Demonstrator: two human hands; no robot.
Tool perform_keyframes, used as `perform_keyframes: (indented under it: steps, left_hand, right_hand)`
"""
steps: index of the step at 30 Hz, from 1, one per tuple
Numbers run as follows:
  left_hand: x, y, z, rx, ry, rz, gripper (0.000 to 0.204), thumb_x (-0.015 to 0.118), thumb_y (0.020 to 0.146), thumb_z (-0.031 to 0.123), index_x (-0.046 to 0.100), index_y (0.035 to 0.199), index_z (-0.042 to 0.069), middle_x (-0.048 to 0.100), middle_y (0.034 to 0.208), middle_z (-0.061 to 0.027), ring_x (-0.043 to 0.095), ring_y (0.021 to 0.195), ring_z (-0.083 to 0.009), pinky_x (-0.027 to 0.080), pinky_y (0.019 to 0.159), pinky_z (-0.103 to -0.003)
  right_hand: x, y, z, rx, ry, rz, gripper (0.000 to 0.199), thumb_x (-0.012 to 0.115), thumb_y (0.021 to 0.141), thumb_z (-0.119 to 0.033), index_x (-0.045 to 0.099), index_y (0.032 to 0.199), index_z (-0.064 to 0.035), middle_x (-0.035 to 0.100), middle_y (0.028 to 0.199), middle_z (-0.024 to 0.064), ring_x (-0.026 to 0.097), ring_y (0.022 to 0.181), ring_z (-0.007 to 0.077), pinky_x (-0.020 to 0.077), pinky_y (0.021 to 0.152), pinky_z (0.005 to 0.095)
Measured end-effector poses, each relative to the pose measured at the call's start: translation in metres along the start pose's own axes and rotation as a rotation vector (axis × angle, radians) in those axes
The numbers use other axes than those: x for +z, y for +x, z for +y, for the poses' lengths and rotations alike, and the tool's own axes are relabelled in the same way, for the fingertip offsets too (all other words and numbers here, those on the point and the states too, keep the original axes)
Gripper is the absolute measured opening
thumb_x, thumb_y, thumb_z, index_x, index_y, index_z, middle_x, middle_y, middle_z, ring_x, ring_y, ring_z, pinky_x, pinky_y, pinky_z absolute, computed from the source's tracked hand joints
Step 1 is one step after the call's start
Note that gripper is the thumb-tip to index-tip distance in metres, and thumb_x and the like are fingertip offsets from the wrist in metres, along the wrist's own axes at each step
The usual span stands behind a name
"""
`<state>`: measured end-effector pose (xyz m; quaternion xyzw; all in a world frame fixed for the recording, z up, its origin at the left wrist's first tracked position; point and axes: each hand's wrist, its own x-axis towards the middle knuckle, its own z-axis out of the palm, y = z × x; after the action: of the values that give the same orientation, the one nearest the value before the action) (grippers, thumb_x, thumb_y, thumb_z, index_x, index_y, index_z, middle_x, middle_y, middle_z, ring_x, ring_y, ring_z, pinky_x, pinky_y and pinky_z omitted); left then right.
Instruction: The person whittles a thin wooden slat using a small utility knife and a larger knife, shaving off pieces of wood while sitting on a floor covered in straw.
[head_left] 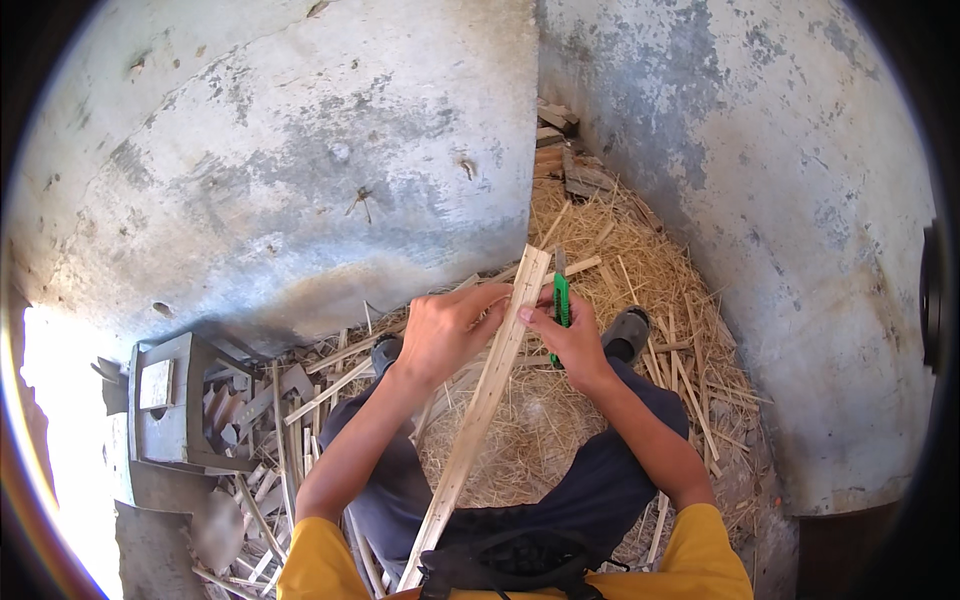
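Observation:
A long, pale wooden strip [484, 397] slants from my lap up to a point between my hands. My left hand [447, 328] is closed at the strip's left edge near its upper end, with the fingertips partly hidden. My right hand [578, 345] grips a green utility knife [561, 305], whose blade points up and away from me beside the strip. The right thumb presses on the strip's face. Part of the knife's handle is covered by the fingers.
Straw and shavings [600, 235] cover the floor between my feet, with loose wooden sticks [690, 390] around. A grey wooden box [170, 400] stands at the left beside scrap wood. Worn walls [330, 150] rise ahead and at the right; planks [590, 180] lie in the corner.

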<state>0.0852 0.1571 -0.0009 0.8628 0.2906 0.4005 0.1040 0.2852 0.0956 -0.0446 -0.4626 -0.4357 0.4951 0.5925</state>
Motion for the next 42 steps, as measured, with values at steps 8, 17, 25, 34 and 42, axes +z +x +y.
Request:
perform_keyframes:
  steps: [8,17,25,34,42]
  left_hand:
    - [0.005,-0.001,-0.008,-0.108,-0.115,0.041,0.018,0.076,0.091,0.01,0.083,0.107,0.013,0.074,0.07,-0.0118,0.072,0.058,-0.0234,0.056,0.055,-0.037]
    - [0.002,0.011,0.003,-0.362,-0.202,0.057,0.015,0.075,0.094,0.01,0.083,0.106,0.01,0.05,0.05,-0.007,0.041,0.043,-0.0104,0.035,0.046,-0.033]
    - [-0.018,0.033,-0.019,-0.484,-0.274,0.284,0.011,0.074,0.1,0.012,0.083,0.104,0.006,0.034,0.052,0.006,0.028,0.052,-0.0017,0.022,0.048,-0.03]
    - [-0.071,0.042,-0.095,-0.566,-0.022,0.519,0.022,0.071,0.103,0.011,0.076,0.123,0.005,0.058,0.06,-0.0002,0.04,0.049,-0.0068,0.032,0.048,-0.032]
    - [-0.007,-0.051,-0.1,-0.344,0.449,-0.667,0.08,0.072,0.097,0.021,0.036,0.166,0.005,0.035,0.165,-0.0362,0.059,0.136,-0.0484,0.048,0.115,-0.051]
  right_hand:
    - [0.004,-0.002,-0.003,-0.025,0.009,-0.025,0.022,0.08,0.098,-0.016,0.071,0.115,-0.0048,0.065,0.087,-0.0027,0.045,0.062,0.0016,0.0307,0.055,0.0234]
    - [0.006,0.003,-0.007,0.048,0.01,-0.011,0.024,0.08,0.099,-0.018,0.074,0.117,-0.0024,0.071,0.096,0.0019,0.066,0.089,0.0094,0.0518,0.08,0.0274]
    - [0.021,-0.016,0.002,-0.018,-0.036,-0.108,0.022,0.08,0.097,-0.013,0.073,0.112,0.0004,0.076,0.099,0.0056,0.072,0.09,0.0125,0.0572,0.083,0.0283]
    - [0.001,-0.019,0.022,0.113,-0.024,-0.072,0.024,0.08,0.097,-0.014,0.073,0.116,0.0001,0.077,0.102,0.0059,0.072,0.095,0.0115,0.0571,0.086,0.0283]
    - [0.008,-0.016,0.016,0.086,-0.067,-0.101,0.026,0.081,0.097,-0.014,0.073,0.117,0.0013,0.076,0.102,0.0054,0.071,0.094,0.0109,0.0572,0.088,0.029]
